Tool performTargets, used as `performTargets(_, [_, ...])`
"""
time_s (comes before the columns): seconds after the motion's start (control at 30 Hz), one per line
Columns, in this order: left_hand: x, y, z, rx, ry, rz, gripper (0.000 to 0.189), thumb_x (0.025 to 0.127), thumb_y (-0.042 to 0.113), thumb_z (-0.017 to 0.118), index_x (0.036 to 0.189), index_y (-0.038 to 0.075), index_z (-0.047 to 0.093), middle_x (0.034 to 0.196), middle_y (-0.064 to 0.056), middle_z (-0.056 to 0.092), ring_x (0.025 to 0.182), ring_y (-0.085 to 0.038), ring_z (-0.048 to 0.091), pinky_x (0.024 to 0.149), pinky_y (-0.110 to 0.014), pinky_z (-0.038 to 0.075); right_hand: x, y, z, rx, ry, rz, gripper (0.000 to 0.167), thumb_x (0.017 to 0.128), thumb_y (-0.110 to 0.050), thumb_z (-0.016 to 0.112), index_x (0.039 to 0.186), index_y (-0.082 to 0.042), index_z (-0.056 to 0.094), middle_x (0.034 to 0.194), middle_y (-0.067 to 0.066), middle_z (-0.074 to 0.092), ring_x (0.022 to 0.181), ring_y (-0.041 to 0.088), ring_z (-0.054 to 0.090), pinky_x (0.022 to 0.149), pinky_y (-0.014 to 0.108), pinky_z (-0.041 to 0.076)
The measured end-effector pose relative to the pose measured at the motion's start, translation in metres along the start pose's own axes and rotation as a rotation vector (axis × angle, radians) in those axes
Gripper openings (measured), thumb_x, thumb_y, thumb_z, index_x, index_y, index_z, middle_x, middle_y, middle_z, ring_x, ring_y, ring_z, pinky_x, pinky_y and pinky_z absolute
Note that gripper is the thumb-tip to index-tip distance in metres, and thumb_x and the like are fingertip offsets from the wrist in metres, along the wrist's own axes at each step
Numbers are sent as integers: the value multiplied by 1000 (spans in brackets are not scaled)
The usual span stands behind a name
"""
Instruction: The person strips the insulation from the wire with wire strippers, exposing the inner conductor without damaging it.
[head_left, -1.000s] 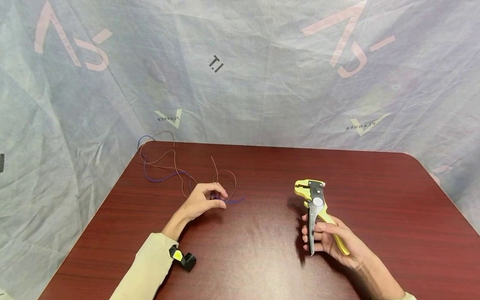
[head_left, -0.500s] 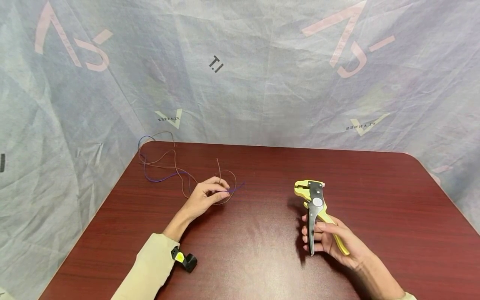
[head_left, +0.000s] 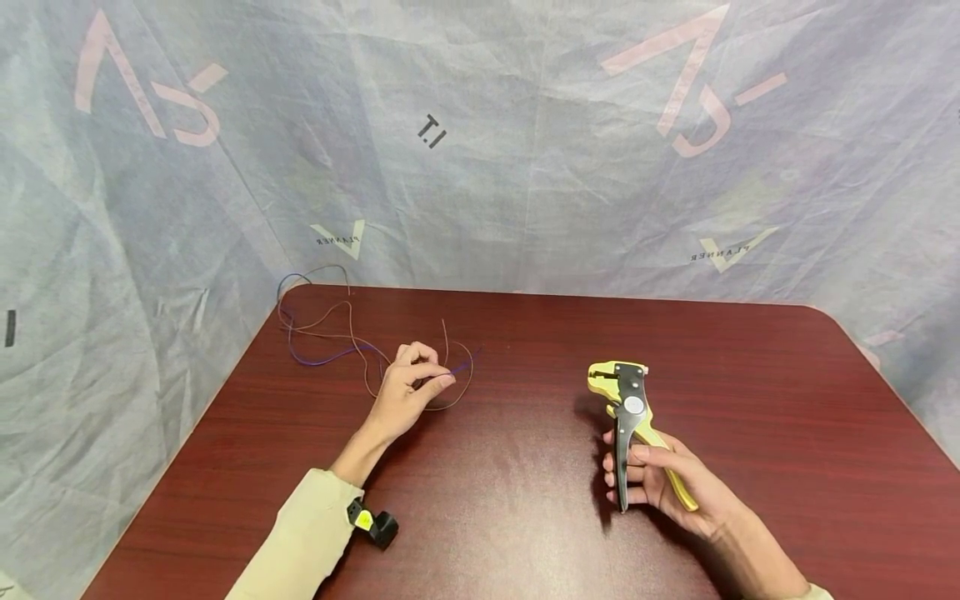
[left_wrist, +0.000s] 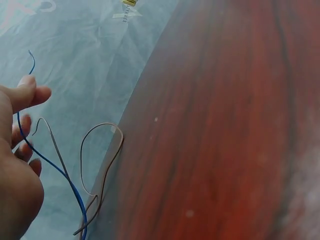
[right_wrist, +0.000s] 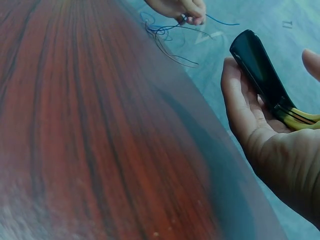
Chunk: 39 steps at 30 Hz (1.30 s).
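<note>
Between thumb and index finger, my left hand (head_left: 405, 392) pinches a thin blue wire (left_wrist: 46, 159) close to its end, and a short tip sticks out past the fingers. A brown wire (left_wrist: 102, 175) loops beside it and trails back with the blue one toward the far left of the table. My right hand (head_left: 675, 483) grips a yellow and black wire stripper (head_left: 633, 404) by its handles. The tool's head points away from me, and its handles are spread apart. In the right wrist view the black handle (right_wrist: 262, 75) lies across my fingers.
The dark red wooden table (head_left: 510, 500) fills the lower view. A grey printed cloth (head_left: 480, 167) hangs behind it and down the left side. A black wrist mount (head_left: 375, 525) sits on my left sleeve.
My left hand has risen slightly and its fingers have closed on the blue wire, whose tip now angles upward. The right hand and wire stripper hold still.
</note>
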<state>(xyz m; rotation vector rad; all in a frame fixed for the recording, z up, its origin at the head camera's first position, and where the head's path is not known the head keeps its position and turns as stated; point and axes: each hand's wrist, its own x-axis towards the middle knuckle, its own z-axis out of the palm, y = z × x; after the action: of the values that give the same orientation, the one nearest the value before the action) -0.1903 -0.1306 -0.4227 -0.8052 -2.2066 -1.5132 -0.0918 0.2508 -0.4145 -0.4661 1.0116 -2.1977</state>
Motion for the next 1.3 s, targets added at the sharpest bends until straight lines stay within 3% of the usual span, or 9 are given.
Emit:
performTargets(0.2, [1, 2, -1, -75, -29, 27, 12, 89, -9, 65, 93, -6, 76, 81, -16, 67, 82, -9, 55, 71, -17, 44, 1, 0, 4, -15, 0, -13, 43, 103, 4, 25, 135, -5, 52, 116, 10, 70, 109, 24, 70, 97, 46, 56])
performTargets(0.3, [0, 5, -1, -101, -59, 5, 15, 91, -9, 61, 99, -8, 75, 74, -16, 65, 70, -15, 57, 77, -14, 46, 1, 0, 6, -19, -17, -26, 44, 102, 7, 25, 137, -4, 49, 117, 11, 70, 111, 28, 71, 98, 49, 55])
performTargets(0.4, [0, 8, -1, -122, -85, -23, 17, 93, -8, 59, 102, -9, 73, 70, -15, 61, 64, -21, 55, 74, -15, 47, 1, 0, 9, -50, -4, -31, 44, 101, 9, 27, 137, -5, 48, 115, 9, 70, 106, 28, 73, 95, 49, 56])
performTargets(0.53, [0, 9, 0, -138, -104, -41, 18, 94, -8, 57, 103, -10, 72, 72, -17, 60, 65, -17, 55, 60, -19, 46, 1, 1, 12, -90, 23, -26, 46, 99, 11, 30, 136, -6, 48, 112, 7, 70, 99, 25, 74, 90, 45, 59])
performTargets(0.7, [0, 12, 0, -140, -122, -59, 17, 94, -7, 57, 103, -11, 71, 72, -18, 61, 66, -12, 55, 57, -20, 43, -1, 1, 12, -95, 22, -31, 48, 99, 7, 31, 143, -7, 45, 119, 7, 67, 104, 26, 72, 93, 43, 57])
performTargets(0.9, [0, 15, 0, -149, -120, -80, 17, 94, -6, 58, 103, -10, 73, 73, -20, 60, 67, -6, 52, 57, -19, 43, -2, 4, 13, -98, 44, -43, 56, 99, 8, 33, 149, -15, 40, 125, 5, 63, 112, 20, 67, 97, 39, 54])
performTargets(1.13, [1, 18, 3, -142, -93, -98, 15, 94, -2, 62, 101, -9, 73, 88, -29, 68, 75, 2, 52, 67, -17, 45, 1, 8, 16, -26, 14, -20, 55, 101, 10, 27, 148, -18, 35, 118, 6, 66, 112, 27, 69, 100, 56, 51])
performTargets(1.3, [2, 20, 3, -137, -86, -98, 15, 94, -1, 63, 101, -8, 74, 90, -30, 69, 74, 3, 50, 66, -17, 44, 2, 9, 18, -44, 44, -1, 53, 101, 9, 29, 145, -19, 38, 116, 4, 68, 102, 22, 70, 94, 48, 55])
